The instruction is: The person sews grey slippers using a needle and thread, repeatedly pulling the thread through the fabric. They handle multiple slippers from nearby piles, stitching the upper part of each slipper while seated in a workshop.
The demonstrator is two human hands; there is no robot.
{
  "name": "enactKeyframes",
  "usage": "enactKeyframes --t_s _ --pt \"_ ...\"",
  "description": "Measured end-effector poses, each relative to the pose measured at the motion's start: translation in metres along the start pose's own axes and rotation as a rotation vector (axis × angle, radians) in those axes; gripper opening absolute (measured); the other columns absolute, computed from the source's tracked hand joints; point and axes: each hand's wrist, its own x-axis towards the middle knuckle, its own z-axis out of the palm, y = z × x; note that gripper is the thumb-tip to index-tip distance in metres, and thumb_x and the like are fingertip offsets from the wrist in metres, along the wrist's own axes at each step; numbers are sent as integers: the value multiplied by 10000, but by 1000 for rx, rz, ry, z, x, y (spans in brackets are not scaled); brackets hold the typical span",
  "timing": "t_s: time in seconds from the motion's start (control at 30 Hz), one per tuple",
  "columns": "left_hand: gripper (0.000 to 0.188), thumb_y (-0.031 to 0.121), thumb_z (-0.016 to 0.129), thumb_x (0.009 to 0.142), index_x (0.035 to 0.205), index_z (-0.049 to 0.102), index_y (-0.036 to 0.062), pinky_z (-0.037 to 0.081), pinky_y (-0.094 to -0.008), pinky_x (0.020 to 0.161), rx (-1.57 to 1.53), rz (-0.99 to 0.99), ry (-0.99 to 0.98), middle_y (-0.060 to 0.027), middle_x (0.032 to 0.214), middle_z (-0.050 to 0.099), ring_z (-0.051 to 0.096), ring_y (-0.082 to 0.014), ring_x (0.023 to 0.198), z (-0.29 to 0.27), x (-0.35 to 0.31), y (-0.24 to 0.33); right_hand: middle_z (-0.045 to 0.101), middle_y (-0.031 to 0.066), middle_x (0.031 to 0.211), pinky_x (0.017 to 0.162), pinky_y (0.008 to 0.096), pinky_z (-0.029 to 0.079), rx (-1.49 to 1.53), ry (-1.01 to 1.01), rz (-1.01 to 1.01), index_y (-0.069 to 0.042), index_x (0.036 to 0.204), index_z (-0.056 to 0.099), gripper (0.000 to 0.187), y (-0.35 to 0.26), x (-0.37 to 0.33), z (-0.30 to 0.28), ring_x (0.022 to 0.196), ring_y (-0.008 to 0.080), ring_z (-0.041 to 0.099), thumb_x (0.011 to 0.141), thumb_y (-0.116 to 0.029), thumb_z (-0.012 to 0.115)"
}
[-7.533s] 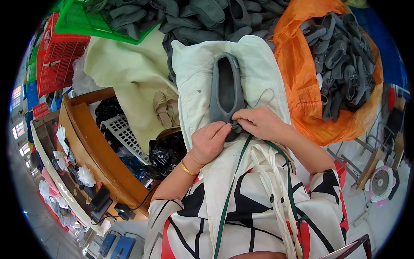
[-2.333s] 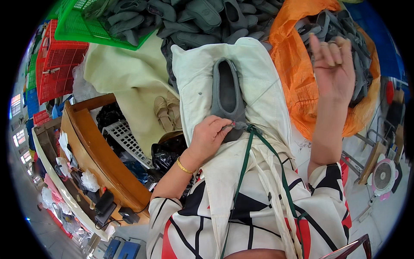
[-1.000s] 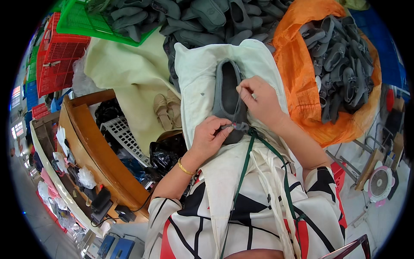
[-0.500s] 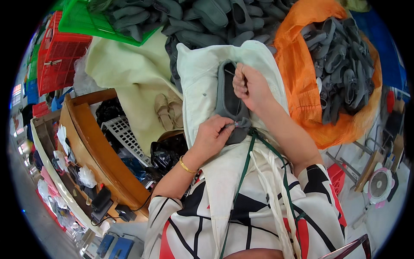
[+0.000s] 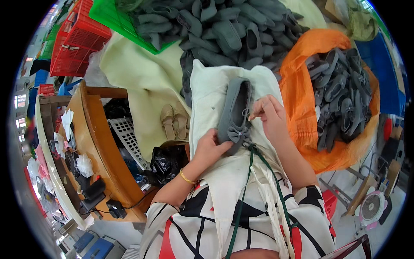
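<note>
A grey slip-on shoe (image 5: 225,116) lies on a white cushion (image 5: 205,93) over my lap, its toe toward me. A small grey bow (image 5: 237,133) sits on the toe. My left hand (image 5: 211,149) grips the toe from the left side, with the thumb below the bow. Beside the shoe's right edge, my right hand (image 5: 271,114) is closed in a pinch at a thin thread (image 5: 246,113) that loops out near the opening. Whether a needle is between the fingertips is too small to tell.
Many grey shoes (image 5: 226,36) are heaped beyond the cushion, beside a green crate (image 5: 103,17). An orange sack (image 5: 297,90) of similar shoes stands at the right. A wooden drawer unit (image 5: 97,142) is at the left; beige shoes (image 5: 172,118) lie on pale cloth. Green cords (image 5: 254,149) cross my lap.
My right hand has come down from above the shoe's opening to its right side. My left hand has shifted from the bow to the toe's left side. The shoe has turned slightly.
</note>
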Motion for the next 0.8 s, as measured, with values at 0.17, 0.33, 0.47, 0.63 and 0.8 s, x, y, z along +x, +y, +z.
enactKeyframes --t_s 0.17,0.33,0.47,0.63,0.8 --pt "276 125 704 824 1047 585 14 474 -265 667 -64 310 277 -51 781 601 557 -106 711 -74 32 59 608 73 823 668 267 464 -776 -45 -473 20 887 609 148 -47 -16 -11 726 146 579 980 -43 513" --pt "295 129 637 773 1053 663 37 489 -279 705 249 388 -103 -72 845 657 595 -135 771 -145 47 167 574 100 714 610 325 449 -947 -105 -476 1 776 607 109 -57 -33 -36 659 234 583 884 -18 616" --pt "377 210 622 756 1087 687 42 516 -358 787 634 395 -502 -144 957 702 652 -283 873 -136 85 179 549 129 681 582 358 438 -970 -264 -370 4 765 599 130 -45 -39 -40 625 283 563 875 -55 634" --pt "296 200 620 873 1115 673 38 502 -413 878 559 650 123 -171 1029 670 619 -357 1012 -100 117 113 559 159 703 596 379 448 -1255 -292 -255 12 785 597 219 -23 -22 -60 643 322 559 911 -161 643" --pt "272 282 677 912 965 645 17 500 -409 768 498 483 303 -150 954 637 619 -323 903 -79 83 115 584 154 765 634 370 466 -1098 -107 -161 12 872 626 210 -23 14 -45 690 300 585 913 -189 671"
